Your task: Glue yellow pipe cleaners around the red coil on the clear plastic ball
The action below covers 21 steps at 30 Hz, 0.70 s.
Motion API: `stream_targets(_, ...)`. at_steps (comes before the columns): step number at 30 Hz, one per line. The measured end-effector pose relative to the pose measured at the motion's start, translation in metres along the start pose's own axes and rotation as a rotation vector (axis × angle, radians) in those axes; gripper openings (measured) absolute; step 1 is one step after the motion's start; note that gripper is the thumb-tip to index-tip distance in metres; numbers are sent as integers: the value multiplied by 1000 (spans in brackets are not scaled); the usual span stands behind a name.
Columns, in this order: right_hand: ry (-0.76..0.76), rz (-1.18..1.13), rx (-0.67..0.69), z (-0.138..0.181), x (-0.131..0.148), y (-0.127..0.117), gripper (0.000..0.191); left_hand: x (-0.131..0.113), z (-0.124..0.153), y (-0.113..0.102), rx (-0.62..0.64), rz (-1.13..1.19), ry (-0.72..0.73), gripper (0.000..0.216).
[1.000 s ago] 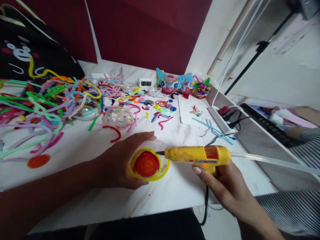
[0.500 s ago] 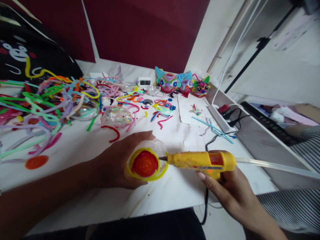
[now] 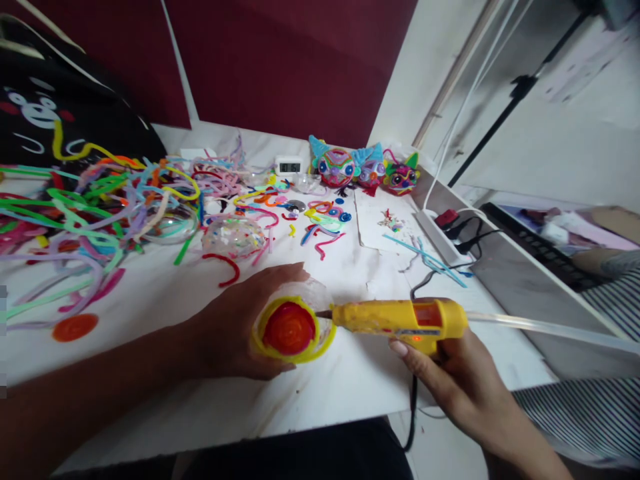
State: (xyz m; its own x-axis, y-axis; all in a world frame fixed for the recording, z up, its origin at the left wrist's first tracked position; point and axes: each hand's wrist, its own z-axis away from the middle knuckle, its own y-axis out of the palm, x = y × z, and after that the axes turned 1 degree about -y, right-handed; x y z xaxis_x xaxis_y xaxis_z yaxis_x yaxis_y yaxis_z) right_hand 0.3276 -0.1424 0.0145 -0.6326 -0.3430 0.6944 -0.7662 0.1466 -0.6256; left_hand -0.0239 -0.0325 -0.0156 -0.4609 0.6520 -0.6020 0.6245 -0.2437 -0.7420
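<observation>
Nozzle and body of the yellow hot-glue gun sit slightly lower and farther right against the workpiece than a second ago, when the tip lay nearer the top of the yellow rim; compared with half a second ago, the gun is a touch higher and farther left. Whether the tip touches the rim cannot be told. The right hand is wrapped around the gun's handle, a translucent glue stick jutting from the rear. The left hand remains clamped around the clear plastic workpiece, which is near the front of the white table, its red-and-orange disc facing the camera. Behind, the tangled pipe cleaners, digital clock and three decorated animal heads are unchanged, as is the loose orange disc at left.
</observation>
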Motion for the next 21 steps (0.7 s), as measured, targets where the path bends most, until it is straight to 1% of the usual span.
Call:
stream_targets(3,0,-22,-14,-4,1,3,12,0,0,0,2,17,-12,105)
stream_targets(8,25,-45,55,-8,-9,3,19,1,2,1,0,25,-10,110)
stream_targets(11,40,-37,31,-10,-7,5,15,3,3,1,-5,16,2,113)
stream_targets(14,9,-36,-6,-14,0,10,13,4,4,1,-8,-6,17,114)
stream_targets(17,-26,-13,-30,-17,3,13,16,4,4,2,-20,-14,30,116)
stream_targets(21,-31,-28,-10,-17,1,12,16,3,4,1,-17,-6,39,116)
